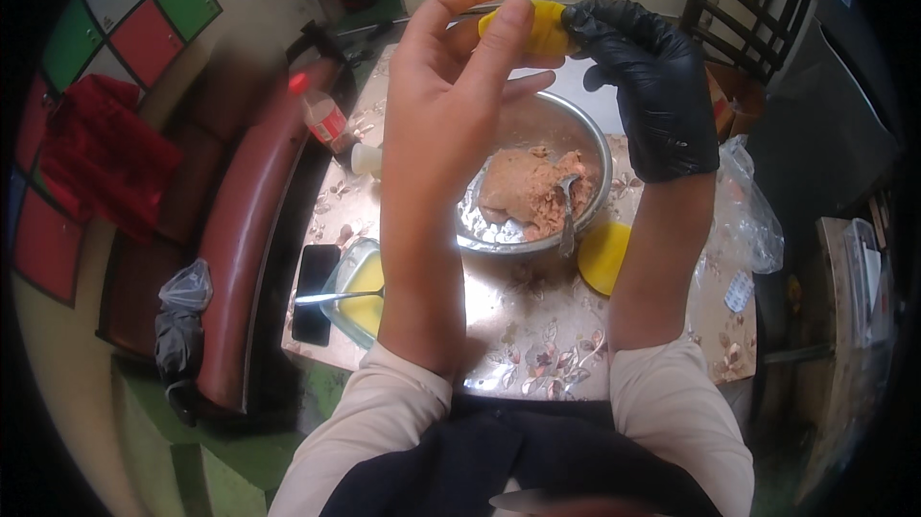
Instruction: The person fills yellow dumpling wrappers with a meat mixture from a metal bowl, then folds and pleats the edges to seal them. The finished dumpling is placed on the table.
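Raised over the far side of the table, my bare left hand (459, 61) and my right hand (662, 85) in a black glove hold a folded yellow dumpling wrapper (547, 28) between them. The left thumb presses on its near face, and the gloved fingertips pinch its right end. Whether it has filling inside is hidden. Below my hands stands a steel bowl (602, 138) of ground meat mixture (523, 186), with a fork (567, 220) stuck in the meat. Beside my right forearm lies a round yellow wrapper or stack of wrappers (602, 258), partly covered by the arm.
Left of my left forearm are a glass dish (338, 311) of yellow liquid with a spoon (331, 297) across it, a dark phone (315, 292) and a red-capped bottle (324, 114). Clear plastic bags (743, 205) lie on the right. A red-brown sofa (259, 229) borders the table.
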Demonstrator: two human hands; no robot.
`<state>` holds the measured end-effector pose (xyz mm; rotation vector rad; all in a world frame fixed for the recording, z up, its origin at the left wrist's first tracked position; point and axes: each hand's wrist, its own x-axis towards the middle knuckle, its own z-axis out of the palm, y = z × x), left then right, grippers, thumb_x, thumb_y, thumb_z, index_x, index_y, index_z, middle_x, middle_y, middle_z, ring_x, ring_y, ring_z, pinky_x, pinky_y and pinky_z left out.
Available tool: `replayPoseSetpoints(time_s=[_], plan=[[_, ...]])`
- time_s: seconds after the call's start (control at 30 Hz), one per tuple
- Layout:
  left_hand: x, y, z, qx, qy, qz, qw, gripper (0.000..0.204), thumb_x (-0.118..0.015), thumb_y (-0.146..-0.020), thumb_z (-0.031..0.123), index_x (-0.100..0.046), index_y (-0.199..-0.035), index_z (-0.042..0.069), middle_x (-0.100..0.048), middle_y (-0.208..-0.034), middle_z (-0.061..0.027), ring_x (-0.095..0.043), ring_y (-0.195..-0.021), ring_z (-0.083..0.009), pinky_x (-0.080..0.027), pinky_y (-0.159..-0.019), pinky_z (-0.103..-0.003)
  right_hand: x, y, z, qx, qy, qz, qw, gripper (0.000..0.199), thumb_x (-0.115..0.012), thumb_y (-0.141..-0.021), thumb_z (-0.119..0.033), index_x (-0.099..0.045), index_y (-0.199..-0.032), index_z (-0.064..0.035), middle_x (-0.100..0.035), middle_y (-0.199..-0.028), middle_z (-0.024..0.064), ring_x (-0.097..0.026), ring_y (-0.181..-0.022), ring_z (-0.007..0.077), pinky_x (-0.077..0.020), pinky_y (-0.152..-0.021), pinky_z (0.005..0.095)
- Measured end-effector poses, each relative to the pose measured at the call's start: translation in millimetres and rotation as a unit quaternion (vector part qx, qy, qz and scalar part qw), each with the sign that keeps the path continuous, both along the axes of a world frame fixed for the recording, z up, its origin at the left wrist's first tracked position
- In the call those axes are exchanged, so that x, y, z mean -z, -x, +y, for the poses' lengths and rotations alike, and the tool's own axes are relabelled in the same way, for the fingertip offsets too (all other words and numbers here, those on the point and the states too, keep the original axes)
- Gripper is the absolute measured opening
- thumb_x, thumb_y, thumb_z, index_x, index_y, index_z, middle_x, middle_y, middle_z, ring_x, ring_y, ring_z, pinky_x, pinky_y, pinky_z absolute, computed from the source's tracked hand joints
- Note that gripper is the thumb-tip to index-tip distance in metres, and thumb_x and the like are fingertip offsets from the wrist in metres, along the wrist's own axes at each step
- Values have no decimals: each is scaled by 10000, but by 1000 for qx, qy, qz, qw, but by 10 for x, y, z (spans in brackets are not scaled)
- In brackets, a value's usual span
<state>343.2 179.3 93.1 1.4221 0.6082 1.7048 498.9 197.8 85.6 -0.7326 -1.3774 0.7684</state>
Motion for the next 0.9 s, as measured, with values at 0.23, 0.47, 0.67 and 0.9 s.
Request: replayPoseSetpoints(time_s=[0.23, 0.47, 0.67, 0.9], plan=[[39, -39, 42, -1, -37, 8, 999, 399, -678, -889, 148, -538, -1197, -64, -667, -1039, -182, -685, -934, -224, -577, -789, -281, 31, 43, 30, -5, -7, 81, 997, 210, -709, -856, -182, -714, -1004, -33, -701, -920, 88, -650, -767, 170, -527, -694, 267], [45, -31, 30, -59, -33, 61, 996, 330, -676, -891, 147, -600, -1137, -59, -683, -1022, -147, -686, -923, -196, -574, -732, -264, 26, 65, 12, -10, -20, 94, 995, 182, -709, -842, -147, -719, -982, -32, -704, -896, 79, -648, -767, 166, -516, -688, 264], [28, -54, 14, -38, -22, 28, 999, 319, -666, -899, 151, -604, -1130, -60, -686, -1007, -140, -685, -915, -188, -576, -742, -265, -6, 57, -11, -32, 6, 98, 995, 194, -704, -849, -165, -713, -982, -25, -701, -907, 80, -656, -790, 161, -515, -691, 260], [7, -23, 26, -39, -20, 0, 999, 318, -666, -898, 141, -602, -1137, -59, -685, -1008, -147, -687, -906, -192, -578, -759, -272, -13, -11, -20, -93, 19, 120, 988, 299, -655, -909, -278, -683, -1101, -51, -686, -1033, 108, -667, -885, 200, -528, -686, 266]])
